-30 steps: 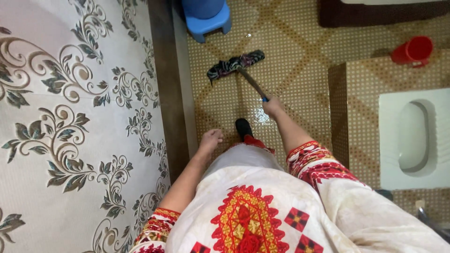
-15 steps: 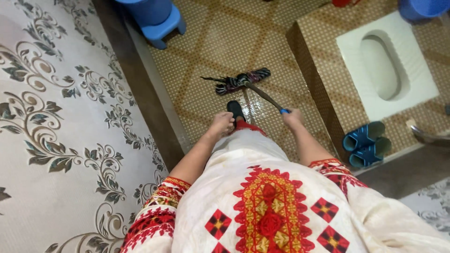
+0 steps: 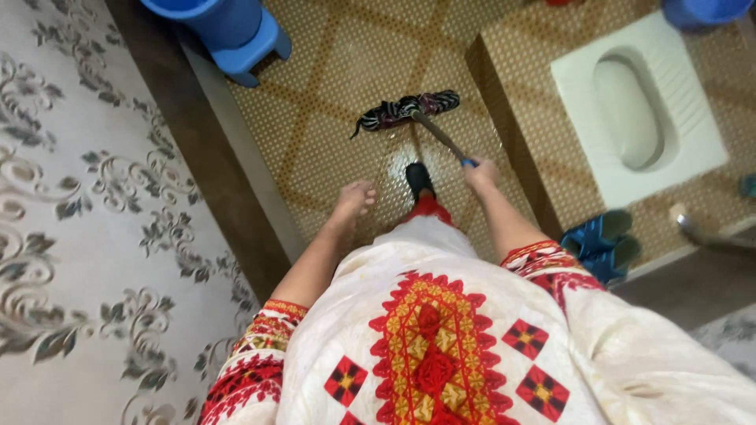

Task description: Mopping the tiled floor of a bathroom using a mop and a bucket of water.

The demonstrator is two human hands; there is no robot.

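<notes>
My right hand was clamped on the thin mop handle; its limp, striped rag head lay on the wet, glossy dotted floor tiles, just ahead of my black shoe. My left hand hung loose, holding nothing, fingers slightly curled. Hard blue plastic stool nearby, moulded white squat pan to the right

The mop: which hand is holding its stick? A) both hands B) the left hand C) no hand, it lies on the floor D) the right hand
D. The right hand grips the top of the handle of the mop, whose striped cloth head rests on the wet tiled floor, while the left hand hangs free with nothing in it.
</notes>
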